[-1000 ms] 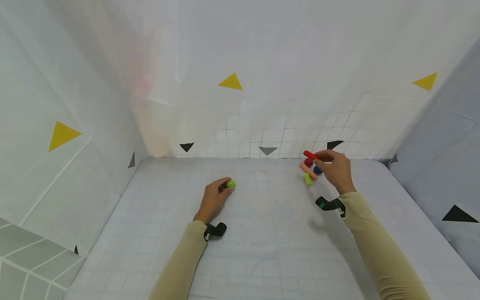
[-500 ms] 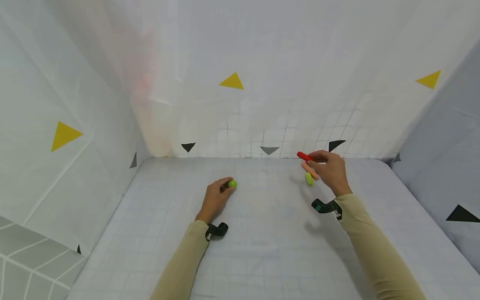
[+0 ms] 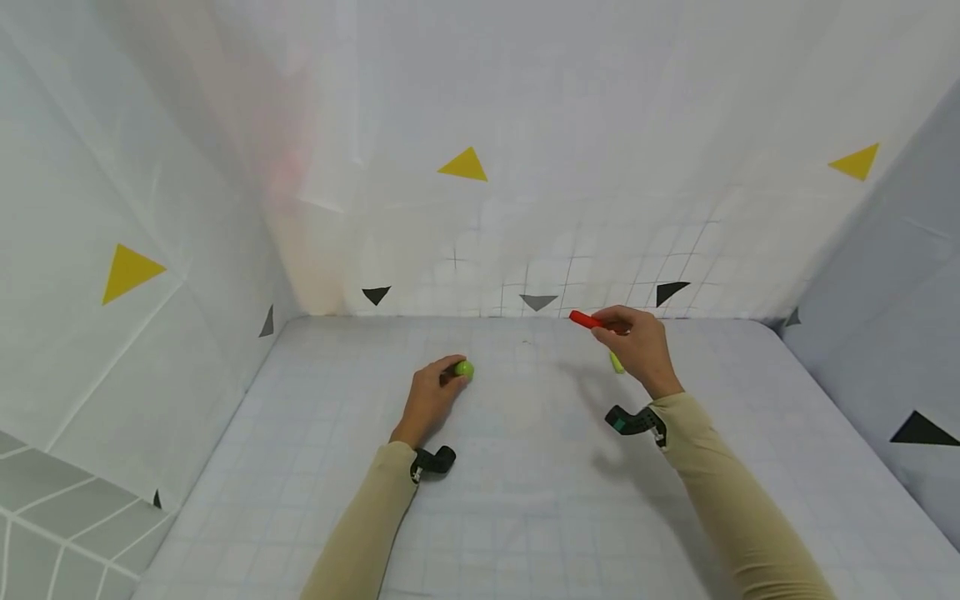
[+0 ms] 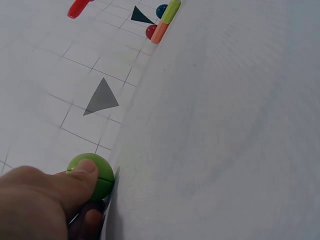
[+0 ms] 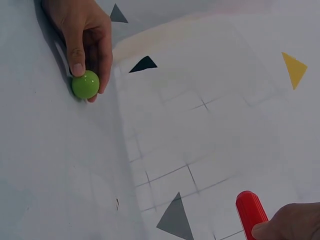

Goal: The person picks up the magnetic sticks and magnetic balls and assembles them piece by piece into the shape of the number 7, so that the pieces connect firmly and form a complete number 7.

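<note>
My left hand (image 3: 429, 400) pinches a green ball (image 3: 465, 369) between thumb and fingers, at the table's surface left of centre. In the left wrist view a dark seam runs round the ball (image 4: 98, 176). Raised over the table, my right hand (image 3: 639, 348) holds a short red stick (image 3: 583, 319) by one end, its free rounded end pointing left. Ridges show along the stick (image 5: 250, 212) in the right wrist view. Behind this hand lies a yellow-green stick (image 3: 617, 363), partly hidden in the head view.
An orange stick (image 4: 160, 32), a dark red ball (image 4: 150, 32) and a blue ball (image 4: 161, 10) lie grouped near the yellow-green stick in the left wrist view; my right hand hides them from the head. White sheeted walls with yellow and black triangles surround the white table (image 3: 510, 500).
My right hand has moved left with the red stick, away from the dark red and blue balls, and now covers the orange stick from the head view. My left hand stays with the green ball.
</note>
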### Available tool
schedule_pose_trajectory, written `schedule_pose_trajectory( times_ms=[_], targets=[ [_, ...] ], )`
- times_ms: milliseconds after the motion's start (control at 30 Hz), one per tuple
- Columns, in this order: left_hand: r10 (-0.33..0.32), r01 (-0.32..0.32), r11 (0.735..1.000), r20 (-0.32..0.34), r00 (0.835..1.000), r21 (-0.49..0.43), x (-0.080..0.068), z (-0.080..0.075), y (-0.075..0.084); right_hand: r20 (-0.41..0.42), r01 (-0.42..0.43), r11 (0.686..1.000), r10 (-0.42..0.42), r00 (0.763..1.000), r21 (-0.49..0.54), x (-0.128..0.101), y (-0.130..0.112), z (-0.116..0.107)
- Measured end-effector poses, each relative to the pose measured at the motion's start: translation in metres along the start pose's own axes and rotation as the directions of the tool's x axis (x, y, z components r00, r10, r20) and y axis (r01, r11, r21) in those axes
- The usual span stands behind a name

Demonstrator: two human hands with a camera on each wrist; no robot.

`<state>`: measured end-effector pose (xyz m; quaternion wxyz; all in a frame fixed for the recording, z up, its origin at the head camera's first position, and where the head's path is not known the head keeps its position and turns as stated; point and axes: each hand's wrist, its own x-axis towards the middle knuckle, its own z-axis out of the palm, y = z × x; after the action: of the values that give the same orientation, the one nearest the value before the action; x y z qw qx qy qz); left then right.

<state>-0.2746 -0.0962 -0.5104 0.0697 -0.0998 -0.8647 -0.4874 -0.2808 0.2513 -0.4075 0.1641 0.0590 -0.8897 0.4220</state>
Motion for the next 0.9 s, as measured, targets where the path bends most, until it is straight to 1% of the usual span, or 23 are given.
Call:
schedule_pose_trajectory(
  times_ms=[233,467,567,767,900],
  targets=[
    [-0.006,0.006,1.000,0.007,1.000,-0.002,-0.001,0.001,-0.003,0.039,0.017,0.999,-0.019,0.999,0.037,-0.004,-0.005,0.013],
    [0.002,-0.002,1.000,0.000,1.000,0.000,0.000,0.001,-0.002,0.064,0.061,0.997,-0.064,0.996,0.048,-0.005,-0.008,0.022],
    [0.003,-0.003,1.000,0.000,1.000,0.000,0.001,0.001,-0.001,0.077,0.063,0.997,-0.066,0.995,0.043,-0.006,-0.008,0.027],
    [0.005,-0.005,1.000,-0.002,1.000,0.006,0.000,0.000,-0.001,0.105,0.039,0.998,-0.044,0.994,0.050,-0.007,-0.007,0.036],
    [0.009,-0.009,1.000,-0.005,1.000,0.009,0.000,-0.001,-0.001,0.120,0.045,0.997,-0.053,0.991,0.069,-0.008,-0.009,0.042]
  ],
)
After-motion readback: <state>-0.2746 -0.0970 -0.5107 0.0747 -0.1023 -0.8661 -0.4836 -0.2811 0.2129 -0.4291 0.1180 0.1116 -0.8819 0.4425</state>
